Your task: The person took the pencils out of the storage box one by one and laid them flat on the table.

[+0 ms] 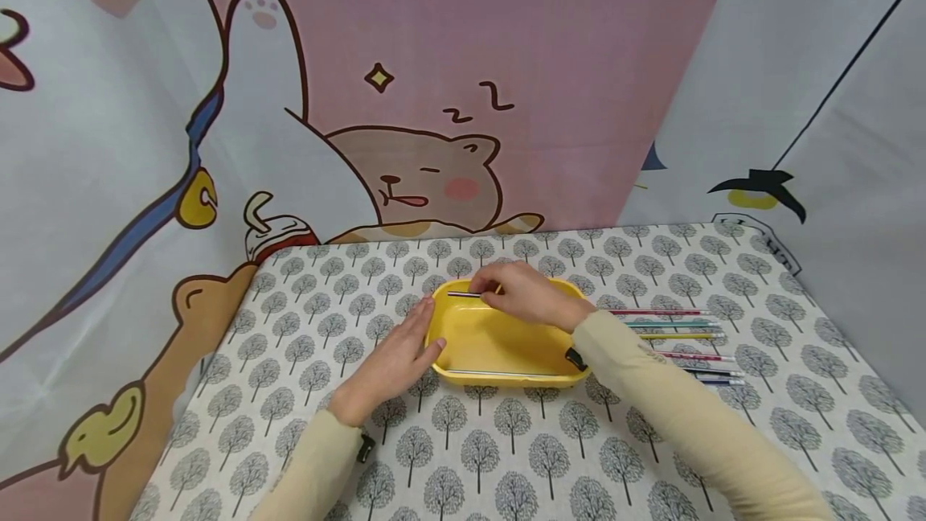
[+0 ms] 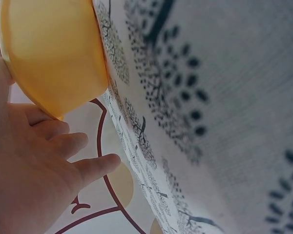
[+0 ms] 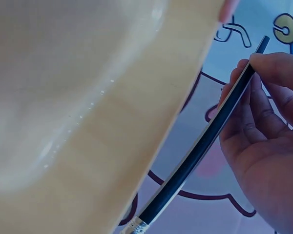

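A yellow plastic tub (image 1: pixel 499 336) sits on the tablecloth in front of me. My left hand (image 1: pixel 391 362) touches the tub's left side with its fingers straight, also seen against the yellow wall in the left wrist view. Between thumb and fingers, my right hand (image 1: pixel 524 293) pinches a dark pencil with pale stripes (image 3: pixel 201 141) near one end. Its metal ferrule (image 3: pixel 135 225) shows at the opposite end. In the head view this pencil lies roughly level at the tub's far rim, partly covered by the hand. A thin greyish strip (image 1: pixel 492 374) runs along the tub's near inside edge.
Right of the tub, several pencils lie side by side, among them a red one (image 1: pixel 669 312), a yellow one (image 1: pixel 680 336) and a black one (image 1: pixel 716 372). My right forearm covers their left ends. A cartoon-printed curtain (image 1: pixel 463 63) stands behind the table.
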Motion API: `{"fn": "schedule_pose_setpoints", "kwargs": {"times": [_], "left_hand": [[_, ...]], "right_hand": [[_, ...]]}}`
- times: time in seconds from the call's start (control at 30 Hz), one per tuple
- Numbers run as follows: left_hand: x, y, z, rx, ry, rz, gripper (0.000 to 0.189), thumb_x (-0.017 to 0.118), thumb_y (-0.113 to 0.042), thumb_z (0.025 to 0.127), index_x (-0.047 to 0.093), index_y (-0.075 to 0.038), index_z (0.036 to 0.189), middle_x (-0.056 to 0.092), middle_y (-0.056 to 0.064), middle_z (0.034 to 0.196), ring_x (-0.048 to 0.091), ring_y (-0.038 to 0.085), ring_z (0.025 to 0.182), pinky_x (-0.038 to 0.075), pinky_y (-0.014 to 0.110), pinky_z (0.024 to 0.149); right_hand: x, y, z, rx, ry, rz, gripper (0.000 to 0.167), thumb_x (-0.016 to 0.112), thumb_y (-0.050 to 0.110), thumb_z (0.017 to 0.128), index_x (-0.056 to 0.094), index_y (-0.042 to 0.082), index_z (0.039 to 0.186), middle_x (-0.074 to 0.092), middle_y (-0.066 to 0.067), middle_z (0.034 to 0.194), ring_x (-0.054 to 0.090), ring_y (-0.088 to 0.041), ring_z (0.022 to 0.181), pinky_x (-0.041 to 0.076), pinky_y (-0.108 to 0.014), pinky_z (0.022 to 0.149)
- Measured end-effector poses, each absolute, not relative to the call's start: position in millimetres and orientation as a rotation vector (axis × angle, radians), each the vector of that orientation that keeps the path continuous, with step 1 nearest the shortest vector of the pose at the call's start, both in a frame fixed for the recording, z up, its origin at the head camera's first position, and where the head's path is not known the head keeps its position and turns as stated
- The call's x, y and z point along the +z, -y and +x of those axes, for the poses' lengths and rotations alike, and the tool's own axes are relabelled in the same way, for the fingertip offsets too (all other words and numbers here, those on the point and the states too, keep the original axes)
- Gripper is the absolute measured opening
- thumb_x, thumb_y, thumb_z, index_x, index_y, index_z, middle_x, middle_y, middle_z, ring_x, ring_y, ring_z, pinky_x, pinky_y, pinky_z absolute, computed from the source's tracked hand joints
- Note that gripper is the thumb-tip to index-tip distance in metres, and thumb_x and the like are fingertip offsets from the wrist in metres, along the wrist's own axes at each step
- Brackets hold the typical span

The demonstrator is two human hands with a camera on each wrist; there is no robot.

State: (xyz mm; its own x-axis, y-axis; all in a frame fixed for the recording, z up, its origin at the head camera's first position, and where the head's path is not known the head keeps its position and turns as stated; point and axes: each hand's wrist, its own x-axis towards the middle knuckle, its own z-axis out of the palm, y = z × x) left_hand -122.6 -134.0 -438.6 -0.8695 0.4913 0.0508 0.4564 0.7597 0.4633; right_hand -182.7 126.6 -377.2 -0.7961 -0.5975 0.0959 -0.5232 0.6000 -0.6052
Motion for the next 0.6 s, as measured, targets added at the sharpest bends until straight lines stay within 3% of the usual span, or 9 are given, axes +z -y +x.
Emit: {"fn": "schedule_pose_setpoints", "kwargs": {"times": [0.6], "left_hand": [[-438,133,-122,0.732,-2.881,0.763,0.072,0.047,-0.039,0.110,0.015,-0.002,0.163,0.008,0.008,0.170,0.019,0.034,0.157,0.025,0.056,0.124]], "right_hand": [[-347,-157,-160,-1.109,-2.744,-0.939,0.016,0.071,0.006,0.098,0.076,0.011,0.112,0.074,0.001,0.105,0.068,-0.014,0.095,0.060,-0.039,0.088]]}}
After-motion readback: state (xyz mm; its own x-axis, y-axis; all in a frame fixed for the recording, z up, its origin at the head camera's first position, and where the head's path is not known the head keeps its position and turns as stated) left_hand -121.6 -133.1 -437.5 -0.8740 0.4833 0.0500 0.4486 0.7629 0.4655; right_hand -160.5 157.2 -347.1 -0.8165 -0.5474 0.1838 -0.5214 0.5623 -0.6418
